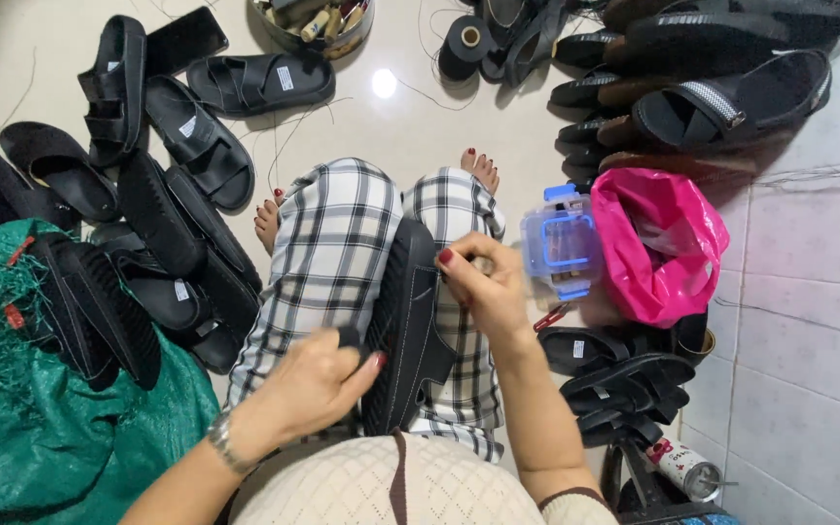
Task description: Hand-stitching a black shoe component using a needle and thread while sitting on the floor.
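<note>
A black sandal (403, 326) with a ridged sole and white stitching stands on edge between my knees, on my checked trousers (327, 253). My left hand (318, 379) grips its near left side, thumb against the sole. My right hand (483, 282) is closed at the sandal's upper right edge, fingers pinched together on something too small to make out.
Piles of black sandals lie at left (162, 194), top right (721, 87) and lower right (624, 379). A green woven sack (21, 428), a pink plastic bag (658, 243), a clear blue-clipped box (558, 238), a black thread spool (466, 39) and a tin of tools (313, 19) surround me.
</note>
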